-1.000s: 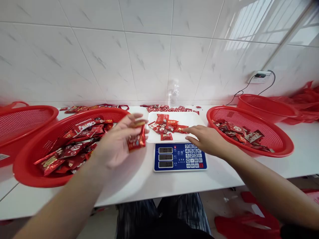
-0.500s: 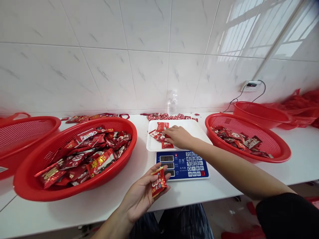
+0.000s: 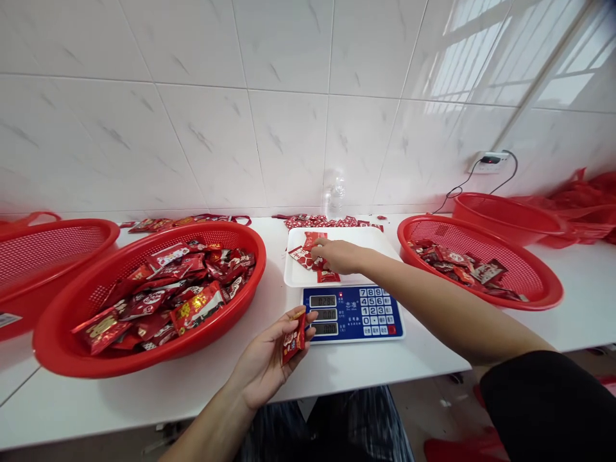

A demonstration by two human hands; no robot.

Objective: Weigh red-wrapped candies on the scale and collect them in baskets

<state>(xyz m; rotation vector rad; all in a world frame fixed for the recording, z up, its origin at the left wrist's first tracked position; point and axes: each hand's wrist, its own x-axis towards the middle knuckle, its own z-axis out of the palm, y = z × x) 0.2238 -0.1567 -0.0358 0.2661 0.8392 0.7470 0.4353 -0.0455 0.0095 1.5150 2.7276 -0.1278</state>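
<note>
Low over the table's front edge, my left hand [image 3: 269, 359] is closed around a small red snack packet [image 3: 293, 340], thumb on top. My right hand [image 3: 339, 256] reaches over the white weighing tray [image 3: 380, 244], fingers pinched on a dark red snack packet [image 3: 319, 263] they partly cover. More packets lie on the tray: a red one [image 3: 315, 238] behind the fingers, a white-and-red patterned one [image 3: 301, 258] to their left and another red one [image 3: 328, 276] in front. The scale's blue panel [image 3: 353, 314] shows lit digits, too blurred to read surely.
A large red basket [image 3: 52, 350] full of packets stands left, with another red basket [image 3: 58, 256] beyond it. Right is a red basket [image 3: 539, 276] partly filled with packets. A clear bottle [image 3: 335, 199] and packets [image 3: 308, 221] sit along the wall. A cable [image 3: 450, 192] runs to a socket.
My right hand has drawn its fingers together and lifted slightly over the tray packets. My left hand has shifted a little left, its packet turned more edge-on. The display digits have changed.
</note>
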